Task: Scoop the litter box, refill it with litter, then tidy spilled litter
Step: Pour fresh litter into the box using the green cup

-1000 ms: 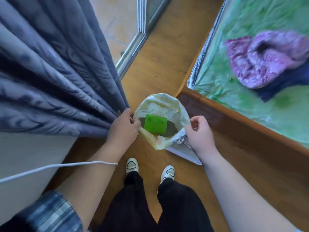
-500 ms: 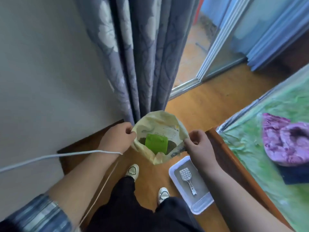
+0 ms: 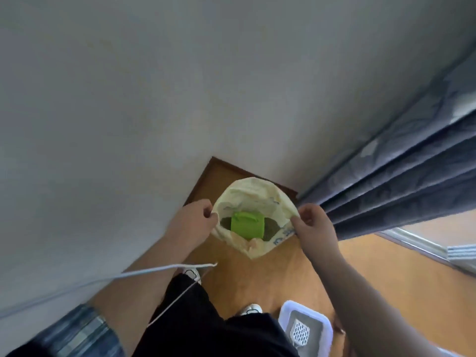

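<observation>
Both hands pinched the rim of the pale yellow litter bag and held its mouth wide. The left hand gripped the left edge with curled fingers and thumb, and the right hand gripped the right edge the same way. Inside the bag a bright green cup sat on dark litter. The bag was over the wooden floor in a corner, near the pale wall and just beside the grey curtain. Low in the view, right of the person's black trousers, the white litter box lay on the floor with a white slotted scoop in it. A white cord crossed the left forearm.
</observation>
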A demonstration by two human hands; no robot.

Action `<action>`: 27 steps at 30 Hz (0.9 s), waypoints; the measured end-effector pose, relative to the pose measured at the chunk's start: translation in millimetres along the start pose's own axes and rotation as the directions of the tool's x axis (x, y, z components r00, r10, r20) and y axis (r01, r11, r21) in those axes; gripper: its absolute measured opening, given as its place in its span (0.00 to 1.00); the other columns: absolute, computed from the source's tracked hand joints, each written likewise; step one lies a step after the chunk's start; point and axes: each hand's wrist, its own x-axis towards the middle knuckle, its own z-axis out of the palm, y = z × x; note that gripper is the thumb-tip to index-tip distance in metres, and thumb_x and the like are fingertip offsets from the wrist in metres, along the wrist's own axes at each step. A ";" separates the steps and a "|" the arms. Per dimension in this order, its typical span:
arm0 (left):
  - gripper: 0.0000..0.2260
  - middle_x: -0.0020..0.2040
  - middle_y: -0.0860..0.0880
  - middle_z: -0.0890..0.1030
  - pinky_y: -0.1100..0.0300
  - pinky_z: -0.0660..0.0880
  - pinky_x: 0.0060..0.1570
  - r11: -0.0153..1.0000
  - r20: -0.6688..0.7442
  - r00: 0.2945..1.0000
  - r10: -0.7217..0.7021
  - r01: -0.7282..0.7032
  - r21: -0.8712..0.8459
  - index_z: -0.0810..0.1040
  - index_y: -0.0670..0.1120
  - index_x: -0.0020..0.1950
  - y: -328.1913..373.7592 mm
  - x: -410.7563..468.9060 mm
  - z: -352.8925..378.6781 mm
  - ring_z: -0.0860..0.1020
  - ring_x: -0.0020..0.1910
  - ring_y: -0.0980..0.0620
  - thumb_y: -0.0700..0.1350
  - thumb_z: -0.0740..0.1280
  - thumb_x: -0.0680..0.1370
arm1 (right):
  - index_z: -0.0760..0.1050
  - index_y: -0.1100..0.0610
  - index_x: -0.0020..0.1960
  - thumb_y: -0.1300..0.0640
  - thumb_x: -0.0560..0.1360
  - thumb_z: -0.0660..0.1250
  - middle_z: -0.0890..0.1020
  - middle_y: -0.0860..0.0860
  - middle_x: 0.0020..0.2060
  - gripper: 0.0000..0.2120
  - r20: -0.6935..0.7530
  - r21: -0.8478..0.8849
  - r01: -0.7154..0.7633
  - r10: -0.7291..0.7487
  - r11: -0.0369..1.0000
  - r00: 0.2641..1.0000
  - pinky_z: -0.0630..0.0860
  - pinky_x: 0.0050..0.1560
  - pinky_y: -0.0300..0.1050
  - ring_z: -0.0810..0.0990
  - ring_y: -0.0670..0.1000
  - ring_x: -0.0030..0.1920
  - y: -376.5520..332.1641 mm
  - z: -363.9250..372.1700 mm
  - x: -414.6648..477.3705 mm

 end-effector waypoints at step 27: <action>0.04 0.34 0.48 0.82 0.53 0.79 0.38 0.454 0.364 0.538 -0.760 0.841 -0.295 0.79 0.50 0.44 -421.7 132.5 272.4 0.80 0.31 0.49 0.45 0.65 0.76 | 0.72 0.43 0.55 0.55 0.81 0.64 0.75 0.41 0.44 0.07 0.612 -0.329 0.099 0.133 0.939 0.780 0.68 0.32 0.36 0.76 0.42 0.39 190.1 526.5 174.4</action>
